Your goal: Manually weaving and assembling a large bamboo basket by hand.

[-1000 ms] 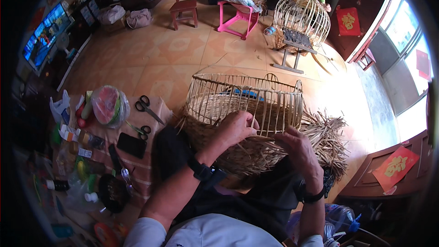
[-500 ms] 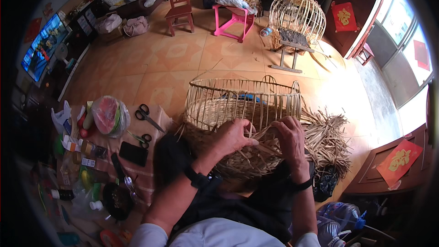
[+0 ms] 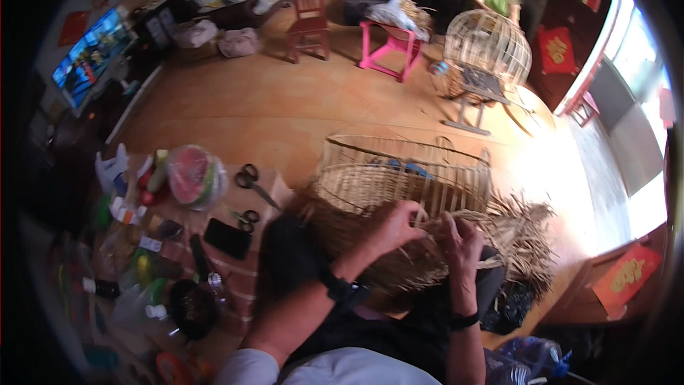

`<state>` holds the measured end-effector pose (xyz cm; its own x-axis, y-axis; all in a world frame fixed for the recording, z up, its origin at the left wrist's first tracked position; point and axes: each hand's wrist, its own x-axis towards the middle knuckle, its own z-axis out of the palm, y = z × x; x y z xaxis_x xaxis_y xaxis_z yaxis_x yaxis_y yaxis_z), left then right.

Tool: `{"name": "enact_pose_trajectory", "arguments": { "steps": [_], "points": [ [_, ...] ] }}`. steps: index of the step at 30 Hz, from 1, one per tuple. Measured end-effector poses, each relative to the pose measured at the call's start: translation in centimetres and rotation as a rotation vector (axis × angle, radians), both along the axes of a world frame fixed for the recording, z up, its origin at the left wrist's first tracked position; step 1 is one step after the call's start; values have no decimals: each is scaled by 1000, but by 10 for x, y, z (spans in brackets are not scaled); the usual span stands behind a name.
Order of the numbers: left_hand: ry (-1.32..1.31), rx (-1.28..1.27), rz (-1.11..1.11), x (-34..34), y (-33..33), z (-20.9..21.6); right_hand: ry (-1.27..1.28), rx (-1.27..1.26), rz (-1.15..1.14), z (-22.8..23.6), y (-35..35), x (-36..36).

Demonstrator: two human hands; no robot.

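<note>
At the person's left we find a cloth-covered table (image 3: 244, 271) laden with household goods. Before the lap we locate the partly woven basket (image 3: 388, 189), its upper ribs bare; a heap of dry straw (image 3: 524, 239) crowds its right side. At the basket's near side, we observe the left hand (image 3: 396, 228), thumb near forefinger, any hold blurred beyond our telling; the right hand (image 3: 459, 242) pinches a straw strand (image 3: 490, 263).

The left hand (image 3: 399, 229) and right hand (image 3: 463, 241) are at the basket (image 3: 356, 189)'s near rim; scissors (image 3: 257, 186) lie by the table (image 3: 246, 276)'s far right corner, a phone (image 3: 228, 239) nearer.
</note>
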<state>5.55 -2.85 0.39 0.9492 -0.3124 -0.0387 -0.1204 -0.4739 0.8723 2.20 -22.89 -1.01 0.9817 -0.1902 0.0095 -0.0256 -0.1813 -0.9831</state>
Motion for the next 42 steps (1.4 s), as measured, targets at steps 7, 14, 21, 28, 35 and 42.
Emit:
{"name": "enact_pose_trajectory", "arguments": {
  "steps": [7, 14, 21, 28, 35, 42],
  "points": [
    [-274, -83, 140, -3, -14, -15, -82, -511, -181, -11, 11, 15],
    [-302, -80, 189, -8, -16, -11, -113, 138, 10, -37, -4, 29],
    [-389, -103, 230, -13, -21, -15, -15, 70, 193, 9, -13, 32],
    [-332, 88, 294, -11, -35, -26, 56, -424, 440, 59, 11, 65],
    [-297, 125, 218, -5, -34, -30, -358, -1105, 450, 57, 19, 76],
    [-418, 74, 328, -6, -43, -39, -434, -1165, 277, 28, 17, 66]
  ]
}}
